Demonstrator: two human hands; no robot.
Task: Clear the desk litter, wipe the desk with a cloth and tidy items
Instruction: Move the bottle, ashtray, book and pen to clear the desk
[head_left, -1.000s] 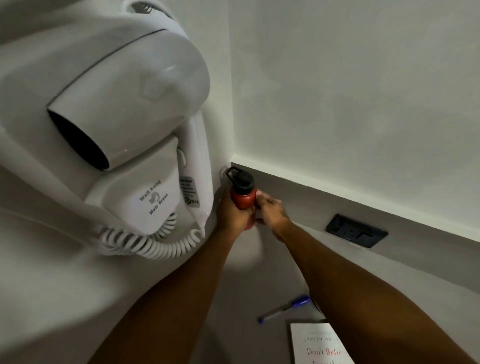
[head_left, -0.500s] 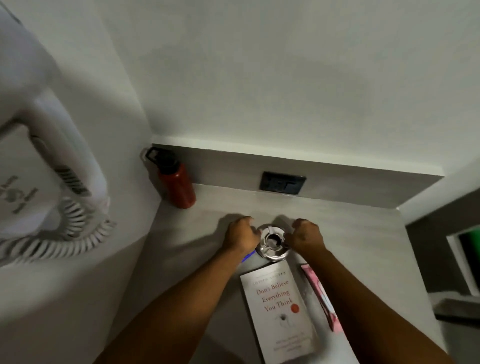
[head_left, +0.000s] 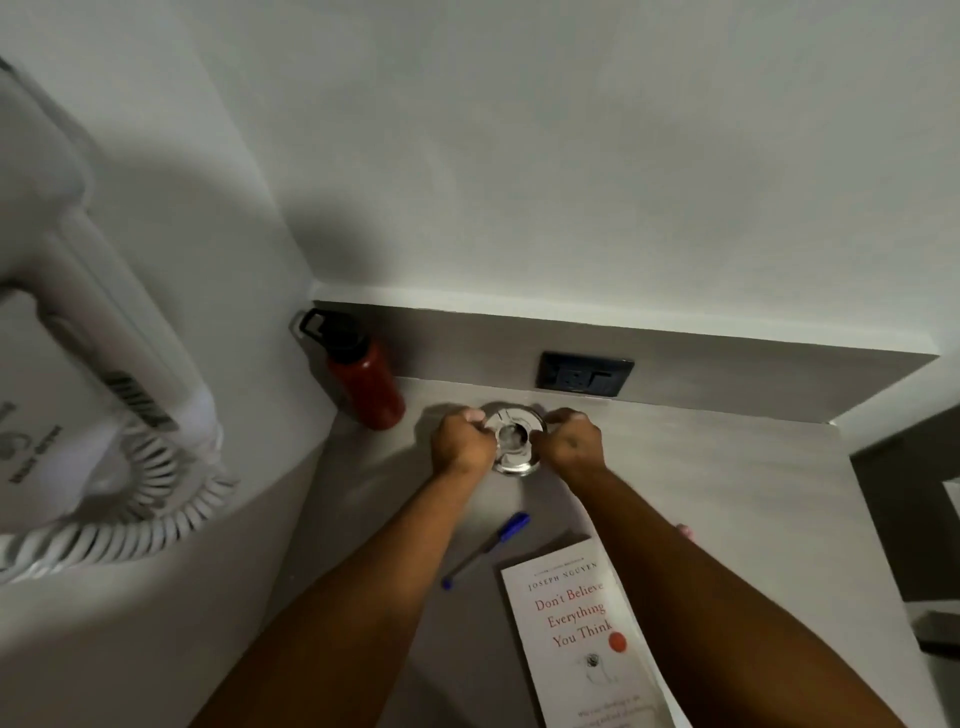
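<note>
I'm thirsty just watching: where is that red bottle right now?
The red bottle stands upright in the desk's back left corner, against the wall, left of the metal ashtray held by both hands.

Your hands are on a polished metal ashtray (head_left: 511, 441), mirror-glossy, catching highlights. Desk (head_left: 701, 493) under it: matt grey laminate look, smooth, faint grain. Bottle (head_left: 371, 387) at 10 o'clock from the ashtray: red body with satin sheen, cap black matt plastic. Socket plate (head_left: 586, 375) at 1 o'clock: dark glossy plastic. Book (head_left: 582, 629) at 5 o'clock: white paper cover, matt. Pen (head_left: 488, 548) at 6 o'clock: blue plastic, slight gloss. Hair dryer (head_left: 78, 332) at 9 o'clock: smooth white plastic, coiled cord.
</note>
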